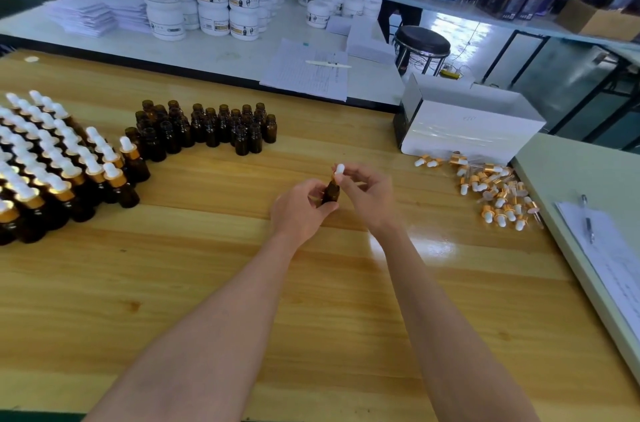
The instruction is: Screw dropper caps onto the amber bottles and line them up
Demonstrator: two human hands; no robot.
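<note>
- An amber bottle (331,192) is sitting upright in our grip above the middle of the wooden table (207,283)
- Our left hand (299,210) is curling its fingers round the bottle's body
- Our right hand (367,191) is pinching the dropper cap (339,170) on the bottle's neck
- Capped bottles (52,165) are standing in rows at the far left
- Uncapped bottles (207,127) are clustering just right of them
- Loose caps (491,188) are lying at the right, near a white box (467,131)
</note>
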